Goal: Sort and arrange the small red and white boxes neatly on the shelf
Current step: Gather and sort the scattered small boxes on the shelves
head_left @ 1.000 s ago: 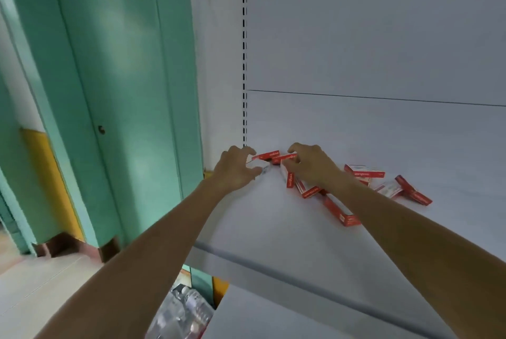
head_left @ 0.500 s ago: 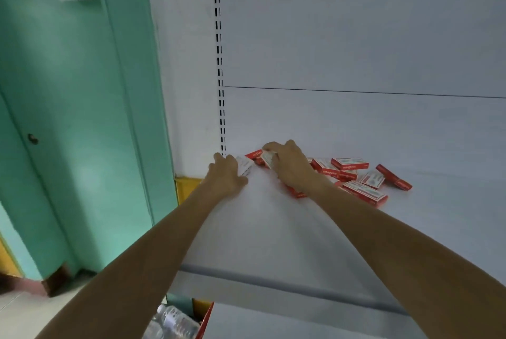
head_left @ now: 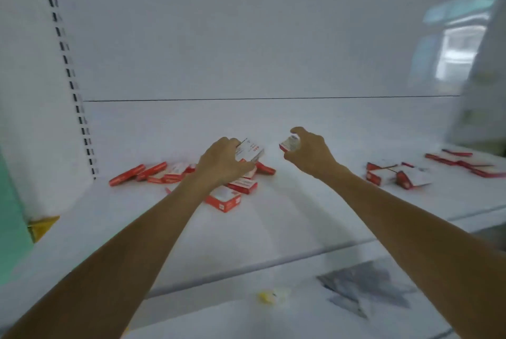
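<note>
Several small red and white boxes lie scattered on the white shelf point(head_left: 273, 229). One heap point(head_left: 164, 173) sits at the back left, near the slotted upright. My left hand point(head_left: 223, 162) holds a white-faced box point(head_left: 250, 150) lifted above that heap. To its right, my right hand point(head_left: 308, 151) pinches another small box point(head_left: 289, 144) in the air. A loose box point(head_left: 224, 200) lies just in front of the heap. More boxes point(head_left: 397, 175) lie at the right, and a further row point(head_left: 465, 163) sits at the far right.
A slotted upright point(head_left: 71, 84) runs down the back left corner. A lower shelf point(head_left: 219, 319) shows below, bearing a yellow item point(head_left: 267, 296) and a grey plastic bag point(head_left: 361, 289). A teal wall point(head_left: 11, 223) stands at the left edge.
Both hands have lifted off the shelf, each with a box, and moved apart. The camera has swung right and down, so more boxes at the right now show.
</note>
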The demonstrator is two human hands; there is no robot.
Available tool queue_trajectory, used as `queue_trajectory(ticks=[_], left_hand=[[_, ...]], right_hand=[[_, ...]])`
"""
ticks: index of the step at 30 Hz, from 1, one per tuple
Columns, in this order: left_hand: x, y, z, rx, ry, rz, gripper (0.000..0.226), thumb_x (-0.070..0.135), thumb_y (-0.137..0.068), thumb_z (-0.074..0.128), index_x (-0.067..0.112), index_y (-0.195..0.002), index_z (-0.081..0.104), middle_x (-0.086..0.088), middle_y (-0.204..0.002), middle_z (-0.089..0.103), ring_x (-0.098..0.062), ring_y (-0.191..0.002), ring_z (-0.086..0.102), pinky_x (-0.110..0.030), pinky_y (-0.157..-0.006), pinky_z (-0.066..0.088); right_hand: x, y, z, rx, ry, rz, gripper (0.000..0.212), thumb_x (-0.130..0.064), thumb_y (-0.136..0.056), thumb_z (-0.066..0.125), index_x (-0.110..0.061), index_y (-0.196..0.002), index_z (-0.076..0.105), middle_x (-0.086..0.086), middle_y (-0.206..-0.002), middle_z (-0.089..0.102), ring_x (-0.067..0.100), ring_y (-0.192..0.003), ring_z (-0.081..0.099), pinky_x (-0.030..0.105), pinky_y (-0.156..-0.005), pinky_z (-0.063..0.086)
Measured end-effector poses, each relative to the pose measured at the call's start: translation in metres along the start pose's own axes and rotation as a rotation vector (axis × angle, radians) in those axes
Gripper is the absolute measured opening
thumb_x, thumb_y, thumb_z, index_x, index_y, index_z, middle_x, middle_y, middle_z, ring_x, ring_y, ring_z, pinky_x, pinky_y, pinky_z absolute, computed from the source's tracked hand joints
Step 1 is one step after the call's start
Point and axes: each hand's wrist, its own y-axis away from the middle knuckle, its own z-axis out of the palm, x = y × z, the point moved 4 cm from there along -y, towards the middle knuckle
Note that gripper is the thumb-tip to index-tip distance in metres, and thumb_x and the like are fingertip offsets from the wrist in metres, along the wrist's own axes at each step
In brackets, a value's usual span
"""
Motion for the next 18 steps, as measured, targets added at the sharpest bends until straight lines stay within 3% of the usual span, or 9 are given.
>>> queue_trajectory(ticks=[3, 8, 12, 15, 18], left_hand=[[0.082, -0.018, 0.042, -0.070, 0.128, 0.161, 0.049, 0.037, -0.076, 0.067, 0.015, -0.119, 0.055, -0.008, -0.111, 0.057, -0.022, -0.094, 0.054, -0.028, -0.072, 0.043], [0.222, -0.023, 0.114, -0.233, 0.268, 0.386, 0.052, 0.041, -0.074, 0.070, 0.016, -0.117, 0.056, -0.007, -0.110, 0.057, -0.022, -0.094, 0.055, -0.031, -0.074, 0.047], [0.322, -0.015, 0.163, -0.292, 0.312, 0.501, 0.056, 0.046, -0.078, 0.065, 0.015, -0.123, 0.053, -0.007, -0.120, 0.057, -0.022, -0.103, 0.055, -0.027, -0.072, 0.045], [0.384, -0.010, 0.196, -0.308, 0.332, 0.530, 0.064, 0.049, -0.079, 0.063, 0.017, -0.132, 0.048, -0.004, -0.131, 0.054, -0.021, -0.114, 0.054, -0.028, -0.085, 0.049], [0.432, -0.006, 0.226, -0.315, 0.359, 0.537, 0.066, 0.046, -0.078, 0.065, 0.018, -0.135, 0.045, -0.002, -0.137, 0.050, -0.020, -0.118, 0.051, -0.028, -0.088, 0.048]], right_hand=[[0.068, 0.018, -0.073, 0.107, 0.035, 0.163, 0.046, -0.017, -0.082, 0.063, -0.007, -0.124, 0.048, 0.016, -0.119, 0.055, 0.028, -0.093, 0.056, 0.031, -0.071, 0.049], [0.172, 0.065, -0.187, 0.308, 0.188, 0.369, 0.045, -0.027, -0.081, 0.066, -0.007, -0.120, 0.054, 0.013, -0.121, 0.049, 0.027, -0.103, 0.053, 0.028, -0.070, 0.042], [0.240, 0.106, -0.268, 0.400, 0.283, 0.476, 0.034, -0.031, -0.084, 0.064, -0.003, -0.103, 0.059, 0.009, -0.099, 0.054, 0.026, -0.090, 0.053, 0.025, -0.067, 0.039], [0.285, 0.126, -0.313, 0.410, 0.326, 0.532, 0.042, -0.031, -0.086, 0.061, -0.001, -0.116, 0.055, 0.013, -0.115, 0.056, 0.028, -0.103, 0.054, 0.030, -0.076, 0.041], [0.330, 0.139, -0.339, 0.413, 0.337, 0.536, 0.042, -0.032, -0.086, 0.061, -0.005, -0.117, 0.053, 0.014, -0.120, 0.053, 0.023, -0.095, 0.051, 0.024, -0.064, 0.036]])
